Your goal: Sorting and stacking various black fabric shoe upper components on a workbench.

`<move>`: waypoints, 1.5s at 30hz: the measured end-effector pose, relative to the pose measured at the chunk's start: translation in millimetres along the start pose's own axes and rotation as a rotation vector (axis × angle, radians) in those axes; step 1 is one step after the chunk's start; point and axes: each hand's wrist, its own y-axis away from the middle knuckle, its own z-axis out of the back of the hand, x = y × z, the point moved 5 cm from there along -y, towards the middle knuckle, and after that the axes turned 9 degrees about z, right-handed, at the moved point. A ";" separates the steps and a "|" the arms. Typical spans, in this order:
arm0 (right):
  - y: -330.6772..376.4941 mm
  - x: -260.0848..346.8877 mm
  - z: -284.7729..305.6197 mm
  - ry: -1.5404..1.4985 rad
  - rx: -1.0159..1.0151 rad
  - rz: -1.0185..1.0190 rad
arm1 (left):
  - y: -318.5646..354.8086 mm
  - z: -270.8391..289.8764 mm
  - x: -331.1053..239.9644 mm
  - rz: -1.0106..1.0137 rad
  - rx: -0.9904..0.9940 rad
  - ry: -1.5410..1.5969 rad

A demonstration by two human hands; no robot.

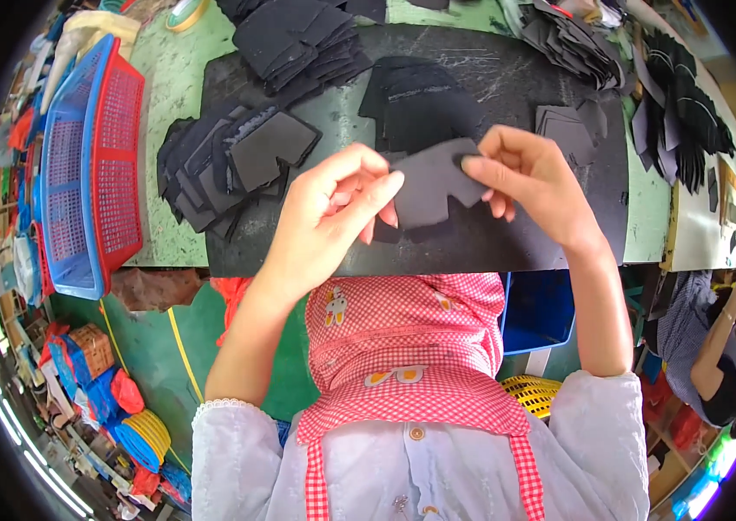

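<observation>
Between my hands, above the front of a black work mat (pixel 298 252), is a dark grey cut piece (pixel 429 187) with a notch in its lower edge. My left hand (pixel 342 200) pinches its left end between thumb and fingers. On the other side, my right hand (pixel 528 178) grips the upper right corner, thumb on top. Just beyond lies a pile of black cut pieces (pixel 424 104), partly hidden by the held piece. A fanned stack of similar notched pieces (pixel 237 161) sits left of my left hand. Some small grey pieces (pixel 566 130) lie beyond my right hand.
Red and blue plastic baskets (pixel 116 165) stand on the green table's left side. More dark stacks (pixel 298 43) lie at the back, with others (pixel 680 104) at the right. A blue bin (pixel 541 313) is under the table edge. Another person's arm (pixel 719 339) shows at far right.
</observation>
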 end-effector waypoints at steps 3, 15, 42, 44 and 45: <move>14.3 -1.1 -19.9 0.055 0.057 -0.077 | 5.8 8.6 15.7 -0.070 -0.079 -0.256; 14.5 -21.7 -43.0 0.329 0.050 -0.157 | 3.8 23.2 28.4 0.081 -0.121 -0.515; 17.9 3.8 101.6 1.026 -0.334 0.464 | -18.2 -3.9 -43.3 -0.609 -0.488 -0.935; 6.2 7.7 107.0 1.069 -0.173 0.307 | -48.9 -35.5 -33.2 -0.657 -0.460 -0.976; 1.0 5.6 111.0 1.067 -0.171 0.309 | -63.2 -43.2 -27.0 -0.671 -0.500 -0.970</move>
